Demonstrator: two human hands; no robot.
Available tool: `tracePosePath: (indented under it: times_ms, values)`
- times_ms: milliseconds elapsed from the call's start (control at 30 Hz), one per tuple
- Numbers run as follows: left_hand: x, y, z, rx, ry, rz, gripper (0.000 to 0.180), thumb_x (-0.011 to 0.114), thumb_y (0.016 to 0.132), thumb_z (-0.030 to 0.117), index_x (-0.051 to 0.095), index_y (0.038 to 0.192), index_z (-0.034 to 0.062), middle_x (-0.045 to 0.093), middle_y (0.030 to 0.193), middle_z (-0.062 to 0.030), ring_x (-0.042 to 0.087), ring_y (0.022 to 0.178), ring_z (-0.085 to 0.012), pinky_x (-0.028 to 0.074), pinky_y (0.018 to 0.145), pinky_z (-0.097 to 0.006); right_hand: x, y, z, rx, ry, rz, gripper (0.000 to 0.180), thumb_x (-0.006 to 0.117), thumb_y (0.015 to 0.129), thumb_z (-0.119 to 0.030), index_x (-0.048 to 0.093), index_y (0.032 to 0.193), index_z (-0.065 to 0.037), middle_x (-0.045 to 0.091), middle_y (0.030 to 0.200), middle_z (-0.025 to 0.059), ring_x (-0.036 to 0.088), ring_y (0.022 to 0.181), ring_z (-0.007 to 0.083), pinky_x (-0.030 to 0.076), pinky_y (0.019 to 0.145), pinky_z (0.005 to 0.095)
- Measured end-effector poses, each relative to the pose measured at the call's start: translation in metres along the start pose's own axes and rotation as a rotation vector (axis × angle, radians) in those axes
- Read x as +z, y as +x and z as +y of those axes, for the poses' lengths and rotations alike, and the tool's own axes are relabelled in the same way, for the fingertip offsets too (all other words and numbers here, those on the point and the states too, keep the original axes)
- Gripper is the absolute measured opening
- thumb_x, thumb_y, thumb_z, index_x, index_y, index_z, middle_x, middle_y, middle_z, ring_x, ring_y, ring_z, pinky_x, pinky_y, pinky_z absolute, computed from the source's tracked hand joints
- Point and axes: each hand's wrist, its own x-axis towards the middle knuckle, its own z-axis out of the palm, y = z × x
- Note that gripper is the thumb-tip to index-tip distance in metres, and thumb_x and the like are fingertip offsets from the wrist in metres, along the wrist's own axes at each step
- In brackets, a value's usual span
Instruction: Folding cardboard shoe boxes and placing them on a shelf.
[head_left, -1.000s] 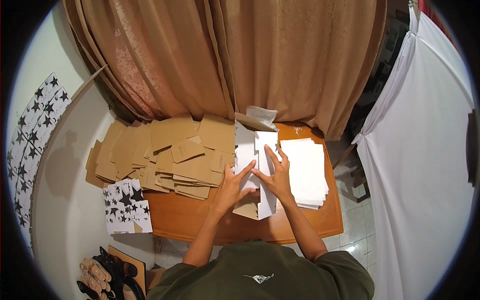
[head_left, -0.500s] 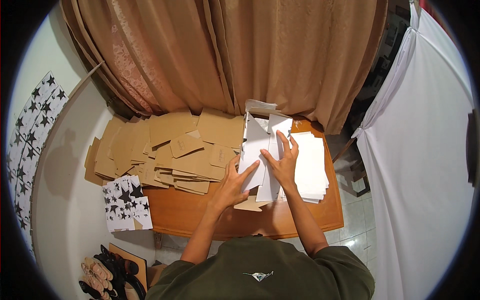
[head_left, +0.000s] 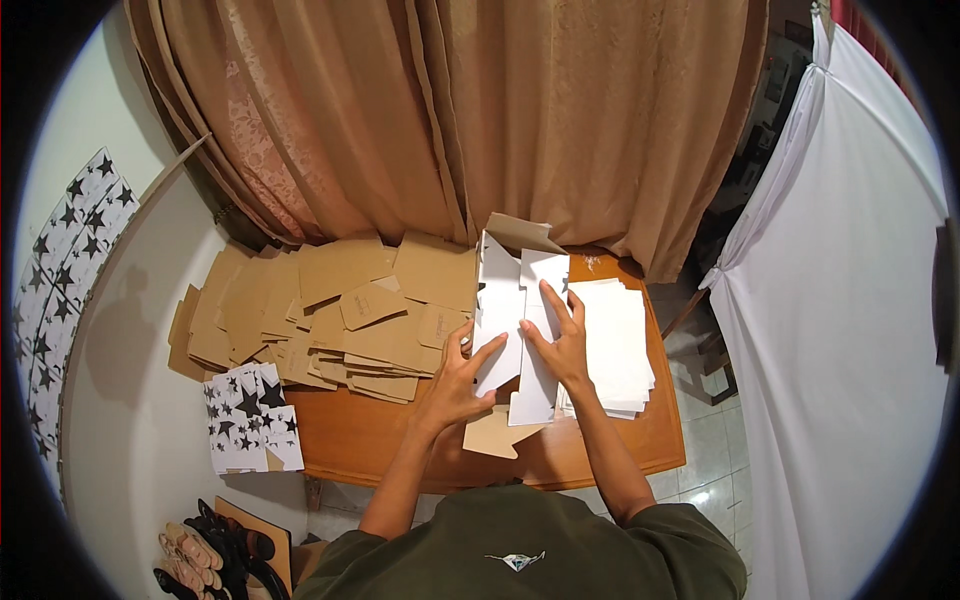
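A partly folded cardboard box (head_left: pixel 498 312), white on its upper panels and brown on its end flaps, lies on the right half of the wooden table. Bits of black print show along its edges. My left hand (head_left: pixel 452 385) grips its left side, with the thumb on the white panel and the other fingers at the outer edge. Across the right panel lies my right hand (head_left: pixel 562 345), its thumb near the middle seam and its fingers curving over the right edge. What the fingertips touch at the sides is partly hidden.
Brown cardboard blanks (head_left: pixel 340 300) lie in overlapping heaps on the left. White sheets (head_left: pixel 615 345) are stacked right of the box. Star-printed pieces (head_left: pixel 250 420) sit at the table's front left corner. Behind the table (head_left: pixel 350 440) hangs a brown curtain (head_left: pixel 560 120). Shoes (head_left: pixel 220 550) stand lower left.
The box has shifted slightly left and toward me, with both hands moving along. Its far brown flap now stands out more, and more of the near brown flap shows.
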Motion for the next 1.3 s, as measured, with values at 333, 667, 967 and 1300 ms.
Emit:
tracePosePath:
  times_ms: [333,667,967,1300]
  values:
    - [-0.003,-0.001,-0.009,0.069,0.012,0.028,0.075,0.086,0.074,0.019,0.058,0.143,0.0219,0.03,0.157,-0.0248,0.037,0.141,-0.0428,0.042,0.113,-0.047,0.004,0.002,0.002,0.031,0.061,0.162,0.073,0.085,0.075,-0.026,0.06,0.142,-0.014,0.047,0.136,0.0267,0.048,0.13,0.0442,0.043,0.109,0.0498]
    - [-0.033,-0.019,-0.011,0.271,-0.256,-0.181,0.088,0.095,0.055,0.056,0.068,0.133,0.0247,0.019,0.167,-0.0184,0.016,0.154,-0.0441,0.02,0.121,-0.06,-0.006,0.014,0.001,0.094,0.057,0.333,0.07,0.082,0.073,-0.021,0.061,0.139,-0.012,0.052,0.134,0.0265,0.048,0.13,0.046,0.044,0.107,0.0511]
    - [0.02,-0.02,-0.003,0.187,-0.178,0.301,0.017,0.085,0.077,0.013,0.073,0.082,0.0025,0.049,0.144,-0.0192,0.044,0.14,-0.0399,0.04,0.113,-0.047,-0.001,0.016,-0.002,0.053,0.028,0.369,0.069,0.082,0.073,-0.02,0.062,0.138,-0.011,0.054,0.131,0.0258,0.049,0.129,0.0448,0.044,0.106,0.0499]
    - [0.045,-0.012,0.015,-0.081,-0.213,0.528,0.036,0.078,0.085,0.015,0.064,0.117,0.0071,0.045,0.14,-0.0216,0.045,0.135,-0.0423,0.043,0.109,-0.048,0.004,0.015,-0.003,-0.001,-0.035,0.4,0.072,0.083,0.071,-0.02,0.061,0.139,-0.012,0.045,0.135,0.0284,0.05,0.127,0.0446,0.044,0.106,0.0494]
